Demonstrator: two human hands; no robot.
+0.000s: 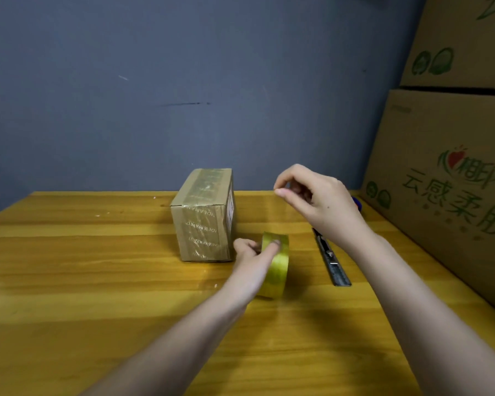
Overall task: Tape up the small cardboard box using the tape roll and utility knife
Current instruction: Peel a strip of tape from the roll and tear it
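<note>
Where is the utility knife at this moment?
In the head view the utility knife lies on the wooden table, right of the tape roll, partly under the right hand's wrist.

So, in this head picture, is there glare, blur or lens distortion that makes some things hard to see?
In the head view, soft glare streaks the glossy yellow wooden table and the shiny yellow tape roll held by the left hand; wide-angle distortion tilts the large printed cardboard cartons inward; the small taped brown cardboard box stays fairly sharp, its print legible but mirrored.
</note>
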